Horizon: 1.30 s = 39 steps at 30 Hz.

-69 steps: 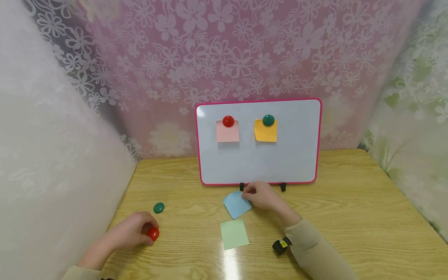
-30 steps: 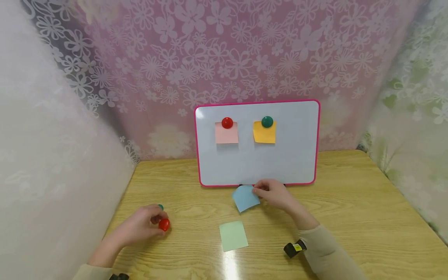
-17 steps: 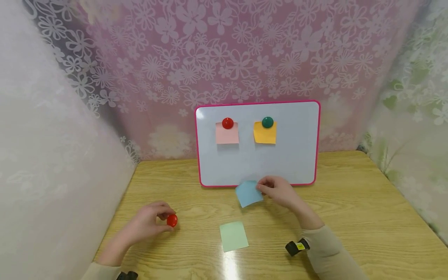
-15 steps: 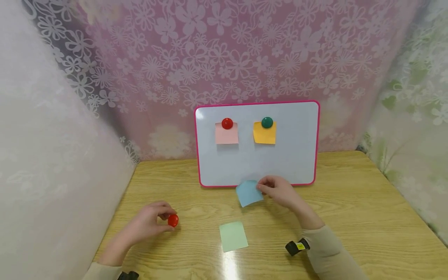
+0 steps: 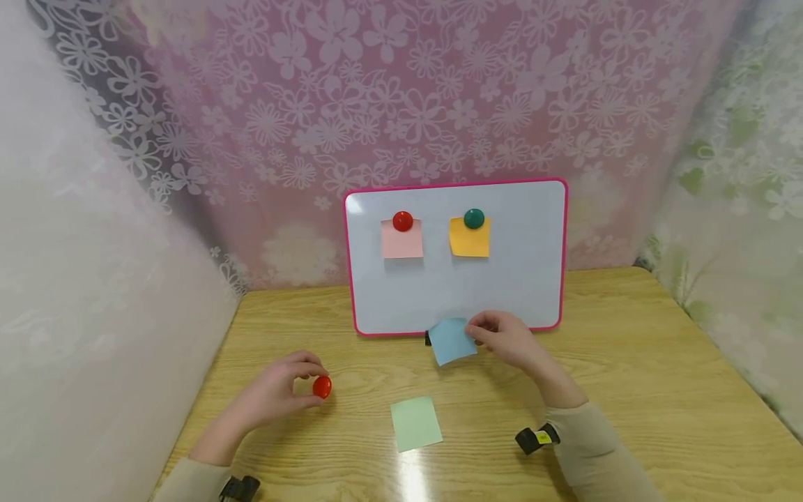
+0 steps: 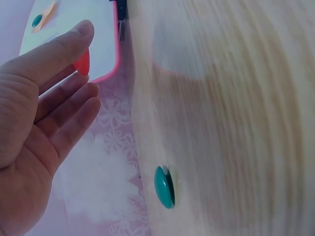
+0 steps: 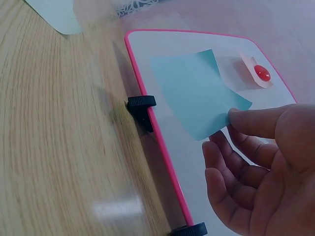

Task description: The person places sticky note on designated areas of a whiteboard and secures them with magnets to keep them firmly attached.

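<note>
Between thumb and fingertips, my left hand [image 5: 282, 388] pinches a round red magnet [image 5: 323, 387], raised over the left part of the table. My right hand [image 5: 507, 339] pinches a blue sticky note [image 5: 453, 341] by its right edge, just in front of the lower rim of the whiteboard [image 5: 514, 279]. On the board, a red magnet [image 5: 403, 221] holds a pink note [image 5: 401, 241], and a green magnet [image 5: 474, 218] holds an orange note [image 5: 469, 240]. A loose green magnet [image 6: 164, 187] lies on the table in the left wrist view; my left hand hides it in the head view.
A pale green sticky note [image 5: 417, 424] lies on the wooden table [image 5: 351, 460] between my forearms. The pink-framed board stands on small black feet [image 7: 141, 102]. Flowered cloth [image 5: 288, 174] hangs behind it, with pale walls on both sides.
My left hand has lifted the red magnet and carried it rightward, past the loose green magnet. My right hand has raised the blue note off the table and brought it rightward toward the board.
</note>
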Tool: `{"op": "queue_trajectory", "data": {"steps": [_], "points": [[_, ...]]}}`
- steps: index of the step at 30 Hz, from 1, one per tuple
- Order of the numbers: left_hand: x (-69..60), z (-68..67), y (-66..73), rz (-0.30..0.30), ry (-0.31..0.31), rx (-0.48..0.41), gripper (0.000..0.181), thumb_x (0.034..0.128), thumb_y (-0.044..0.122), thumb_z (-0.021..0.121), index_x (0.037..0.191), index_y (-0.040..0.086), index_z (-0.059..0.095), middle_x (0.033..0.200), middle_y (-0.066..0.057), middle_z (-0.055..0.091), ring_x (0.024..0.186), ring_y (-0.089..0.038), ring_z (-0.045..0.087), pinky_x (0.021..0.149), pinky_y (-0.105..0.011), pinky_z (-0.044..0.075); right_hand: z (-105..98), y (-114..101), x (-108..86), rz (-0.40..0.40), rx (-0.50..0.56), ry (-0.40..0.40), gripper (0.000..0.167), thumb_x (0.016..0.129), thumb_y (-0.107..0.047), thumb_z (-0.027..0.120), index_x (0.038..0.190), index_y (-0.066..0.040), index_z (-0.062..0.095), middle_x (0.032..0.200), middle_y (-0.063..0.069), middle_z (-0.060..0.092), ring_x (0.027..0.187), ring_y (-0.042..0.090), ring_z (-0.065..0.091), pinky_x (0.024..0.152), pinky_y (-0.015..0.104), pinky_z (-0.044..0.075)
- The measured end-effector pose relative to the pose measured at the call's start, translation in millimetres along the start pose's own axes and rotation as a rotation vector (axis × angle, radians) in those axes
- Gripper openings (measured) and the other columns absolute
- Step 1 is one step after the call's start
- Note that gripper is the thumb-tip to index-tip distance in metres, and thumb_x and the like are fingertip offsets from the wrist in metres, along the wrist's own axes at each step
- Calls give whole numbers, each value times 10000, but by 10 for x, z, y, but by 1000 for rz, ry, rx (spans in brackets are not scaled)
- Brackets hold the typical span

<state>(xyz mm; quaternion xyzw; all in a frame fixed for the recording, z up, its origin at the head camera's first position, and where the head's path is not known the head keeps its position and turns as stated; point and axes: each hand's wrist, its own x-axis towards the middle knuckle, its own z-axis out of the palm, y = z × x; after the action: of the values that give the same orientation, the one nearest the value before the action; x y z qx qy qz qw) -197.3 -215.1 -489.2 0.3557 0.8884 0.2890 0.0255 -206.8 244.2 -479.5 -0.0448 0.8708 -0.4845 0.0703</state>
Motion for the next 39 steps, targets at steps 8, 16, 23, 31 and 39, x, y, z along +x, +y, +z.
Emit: {"op": "queue_trajectory", "data": {"steps": [8, 16, 23, 31, 39], "points": [[146, 21, 68, 49, 6, 14, 351, 820, 120, 955, 1129, 145, 790, 1081, 92, 662, 955, -246, 681, 828, -440, 610, -78, 49, 22, -23, -6, 16, 278, 1086, -272, 664, 1173, -15, 727, 1016, 86, 716, 1010, 330, 674, 840, 432, 551], [334, 76, 161, 98, 17, 38, 351, 818, 124, 958, 1127, 113, 793, 1077, 73, 673, 945, -247, 684, 819, -429, 612, -167, 123, 28, -28, 27, 52, 263, 1083, -252, 670, 1165, -8, 727, 993, 176, 694, 943, 382, 625, 786, 421, 548], [451, 153, 275, 97, 12, 1, 382, 831, 109, 946, 1176, 81, 787, 1113, 29, 706, 988, -275, 708, 841, -444, 622, -219, 181, 9, -9, 34, 70, 301, 1095, -286, 651, 1201, -10, 713, 1003, 152, 702, 939, 348, 635, 814, 477, 563], [607, 218, 358, 96, 4, -42, 395, 858, 105, 926, 1223, 97, 776, 1154, 53, 694, 1018, -255, 694, 864, -431, 619, -291, 171, 9, 3, 25, 91, 320, 1101, -293, 638, 1231, -8, 705, 1050, 121, 724, 1023, 358, 660, 864, 510, 576], [778, 270, 452, 111, 28, -30, 422, 856, 92, 924, 1251, 83, 774, 1159, 29, 689, 1029, -260, 695, 855, -433, 627, -340, 158, 11, -2, 16, 101, 335, 1102, -298, 638, 1239, 1, 701, 1069, 133, 729, 1046, 359, 670, 869, 494, 570]]}}
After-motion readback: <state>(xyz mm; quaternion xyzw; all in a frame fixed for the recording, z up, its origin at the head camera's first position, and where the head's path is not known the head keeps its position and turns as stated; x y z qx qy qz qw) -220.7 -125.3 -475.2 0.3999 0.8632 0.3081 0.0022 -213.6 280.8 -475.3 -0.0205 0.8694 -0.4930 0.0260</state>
